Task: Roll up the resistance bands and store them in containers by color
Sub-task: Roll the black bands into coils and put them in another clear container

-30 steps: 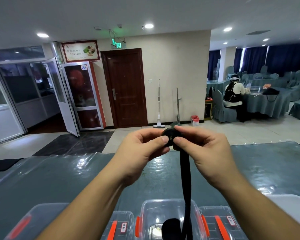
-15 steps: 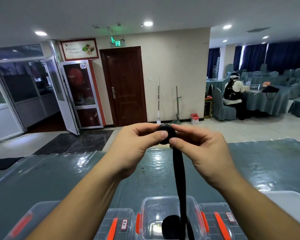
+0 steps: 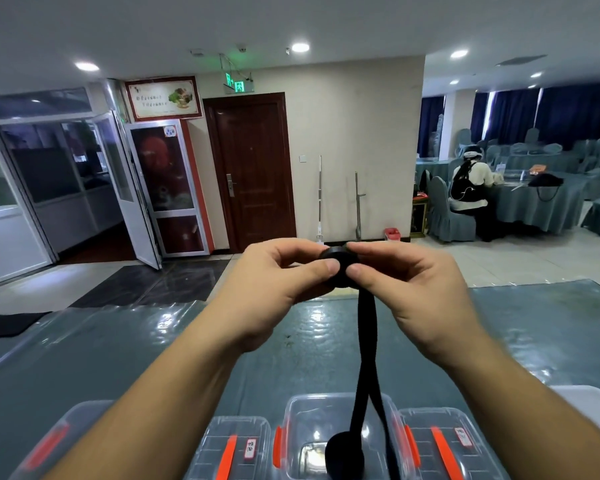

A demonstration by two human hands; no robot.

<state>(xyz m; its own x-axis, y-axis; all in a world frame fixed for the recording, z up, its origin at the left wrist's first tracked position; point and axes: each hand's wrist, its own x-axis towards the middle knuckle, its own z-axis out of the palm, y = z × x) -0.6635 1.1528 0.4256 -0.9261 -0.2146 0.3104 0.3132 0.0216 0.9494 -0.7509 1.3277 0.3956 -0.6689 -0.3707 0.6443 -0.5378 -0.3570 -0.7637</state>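
Black band roll was pinched by left hand and right hand; tail hung over open bin.

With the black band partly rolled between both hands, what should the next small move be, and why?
Probably another turn of the roll, drawing up more band. The left hand and right hand pinch it, yet a long tail hangs down to the open box, which already holds one black roll.
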